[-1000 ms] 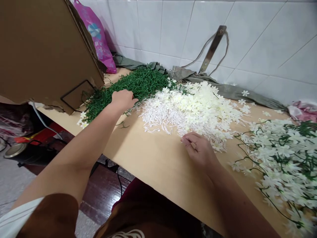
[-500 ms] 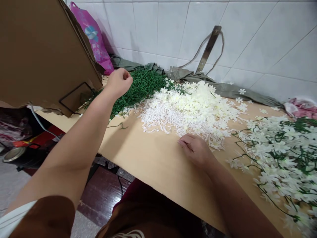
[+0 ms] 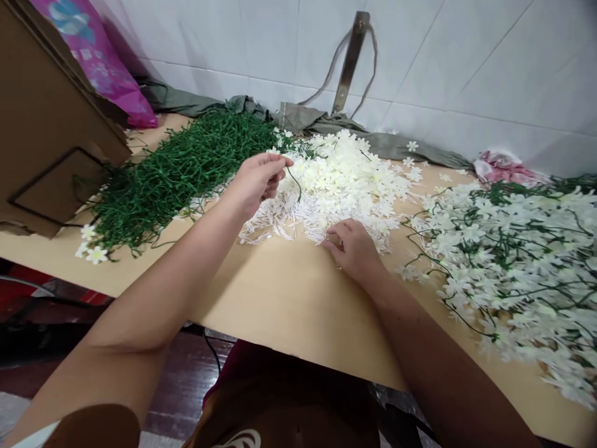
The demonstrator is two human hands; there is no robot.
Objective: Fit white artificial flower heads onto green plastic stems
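My left hand (image 3: 261, 180) is closed, pinching a thin green plastic stem (image 3: 295, 182) between thumb and forefinger. The stem hangs down over the heap of white artificial flower heads (image 3: 345, 165). Lower right of it, my right hand (image 3: 354, 249) rests at the near edge of the loose white stamens (image 3: 275, 221). Its fingers are curled in toward the thumb; whatever they grip is too small or hidden to make out. Behind my left forearm lies a thick pile of green stems (image 3: 186, 162).
Flowers on green stems (image 3: 508, 261) are heaped at the right of the tan tabletop (image 3: 280, 298). A cardboard box (image 3: 51, 124) and a pink bag (image 3: 109, 68) stand at the left. Grey cloth (image 3: 392, 146) runs along the tiled wall, near a metal bracket (image 3: 349, 65).
My left hand has come from the green pile rightward to the flower heap, now with a stem visible in it. My right hand has shifted slightly, its fingers loosened. The view has turned.
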